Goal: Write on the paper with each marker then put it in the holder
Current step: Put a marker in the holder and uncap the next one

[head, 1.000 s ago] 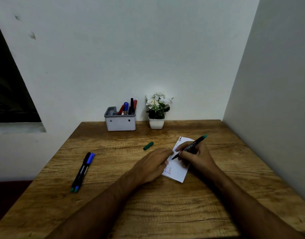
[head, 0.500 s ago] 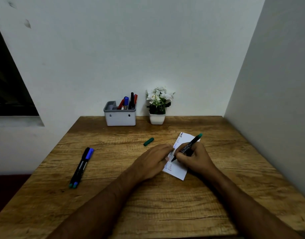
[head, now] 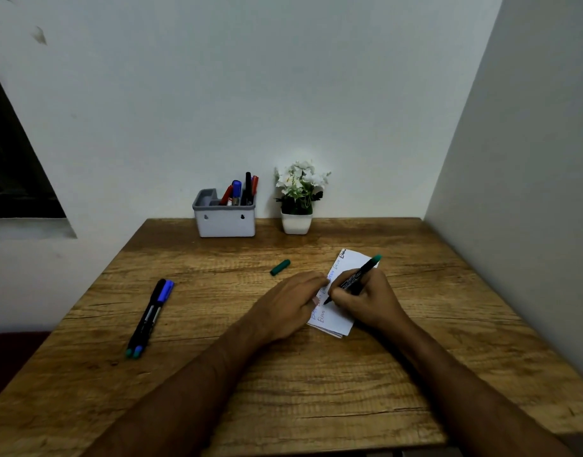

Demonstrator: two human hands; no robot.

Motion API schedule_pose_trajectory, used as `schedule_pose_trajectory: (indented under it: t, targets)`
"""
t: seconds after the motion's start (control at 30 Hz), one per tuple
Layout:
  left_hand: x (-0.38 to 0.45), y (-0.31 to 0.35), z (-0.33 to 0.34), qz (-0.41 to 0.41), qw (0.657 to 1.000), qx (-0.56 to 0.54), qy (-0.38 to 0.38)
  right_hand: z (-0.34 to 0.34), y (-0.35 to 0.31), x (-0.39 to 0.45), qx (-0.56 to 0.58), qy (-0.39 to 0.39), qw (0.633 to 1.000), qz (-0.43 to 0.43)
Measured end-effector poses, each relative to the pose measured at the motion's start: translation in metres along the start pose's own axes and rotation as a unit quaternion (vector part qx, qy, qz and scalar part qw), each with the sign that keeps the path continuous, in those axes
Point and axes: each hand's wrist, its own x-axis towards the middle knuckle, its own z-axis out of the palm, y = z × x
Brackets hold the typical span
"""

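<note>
A white folded paper with several coloured written words lies on the wooden table. My right hand grips a black marker with a green end, its tip touching the paper. My left hand rests flat on the paper's left edge, fingers together, holding nothing. The marker's green cap lies on the table just left of the paper. Two capped markers lie side by side at the left. A grey holder at the back holds several markers.
A small white pot with white flowers stands right of the holder against the back wall. A side wall runs close along the table's right edge. The table's left edge drops off beside a dark window opening.
The view has shifted slightly. My right hand has moved the marker tip a little along the paper; the left hand stays pressed on it.
</note>
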Motion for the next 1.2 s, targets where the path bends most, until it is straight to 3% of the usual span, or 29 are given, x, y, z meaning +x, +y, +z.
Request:
schedule_pose_trajectory:
  t: [1.2]
  targets:
    - [-0.0012,0.0027,-0.0013,-0.007,1.000,0.000,-0.009,0.0002,-0.0022,0.0013,-0.028,0.038,0.998,0.031]
